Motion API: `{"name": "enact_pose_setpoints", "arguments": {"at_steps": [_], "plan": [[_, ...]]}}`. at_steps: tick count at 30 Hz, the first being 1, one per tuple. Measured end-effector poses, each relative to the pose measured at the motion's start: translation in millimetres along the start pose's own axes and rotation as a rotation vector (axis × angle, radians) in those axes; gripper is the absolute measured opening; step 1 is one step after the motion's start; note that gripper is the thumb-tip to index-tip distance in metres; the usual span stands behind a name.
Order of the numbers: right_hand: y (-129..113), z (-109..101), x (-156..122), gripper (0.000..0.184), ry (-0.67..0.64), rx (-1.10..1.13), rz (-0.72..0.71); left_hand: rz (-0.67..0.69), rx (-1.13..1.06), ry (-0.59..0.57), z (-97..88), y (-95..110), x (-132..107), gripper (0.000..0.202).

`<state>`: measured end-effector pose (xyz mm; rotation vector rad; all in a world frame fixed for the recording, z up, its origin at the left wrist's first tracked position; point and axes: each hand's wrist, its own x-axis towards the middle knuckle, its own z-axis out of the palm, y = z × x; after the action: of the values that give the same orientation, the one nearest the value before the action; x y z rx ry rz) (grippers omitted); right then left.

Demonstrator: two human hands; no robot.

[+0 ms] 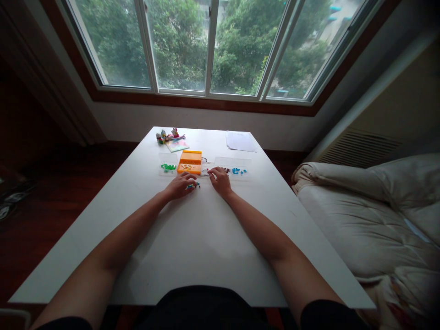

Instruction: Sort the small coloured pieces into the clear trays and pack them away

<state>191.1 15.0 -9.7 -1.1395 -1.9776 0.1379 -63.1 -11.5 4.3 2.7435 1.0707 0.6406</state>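
My left hand (181,185) rests on the white table, its fingers closed around a small cluster of blue and green pieces (192,185) that look like tiny toy bricks. My right hand (220,180) is a little to the right, fingers bent down at a clear tray with small red and white pieces (207,170); what lies under its fingertips is too small to tell. Just beyond my left hand lies an open orange case (190,156) with small yellowish pieces. Green pieces (168,167) sit in a clear tray to its left, blue pieces (239,171) in one to the right.
Small toy figures (168,135) and a pastel card (178,145) are at the table's far left. White sheets of paper (241,141) lie at the far right. A cream sofa (364,220) stands right of the table (206,247), and a window (206,46) is beyond it.
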Motion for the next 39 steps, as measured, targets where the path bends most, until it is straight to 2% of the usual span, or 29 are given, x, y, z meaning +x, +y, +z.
{"name": "enact_pose_setpoints", "arguments": {"at_steps": [9,18,23,27,34,39], "plan": [[-0.6,1.2,0.2,0.021,-0.008,0.006,-0.003,-0.014,0.008,0.016,5.4,4.3,5.0,0.016],[0.5,3.0,0.3,0.02,-0.009,0.007,-0.015,-0.033,0.027,0.035,2.7,8.6,6.5,0.017],[0.9,3.1,-0.3,0.021,-0.017,0.004,-0.021,-0.218,-0.029,0.191,2.5,0.2,4.2,0.017],[0.9,3.3,-0.3,0.021,-0.024,0.011,-0.021,-0.407,-0.148,0.316,1.9,-18.6,0.0,0.015],[3.3,5.4,-1.2,0.02,-0.041,0.029,-0.035,-0.696,-0.571,0.584,4.2,-61.9,-4.9,0.021],[4.1,6.4,-2.6,0.021,-0.054,0.038,-0.026,-0.872,-0.753,0.788,-0.4,-74.9,-9.2,0.029]]}}
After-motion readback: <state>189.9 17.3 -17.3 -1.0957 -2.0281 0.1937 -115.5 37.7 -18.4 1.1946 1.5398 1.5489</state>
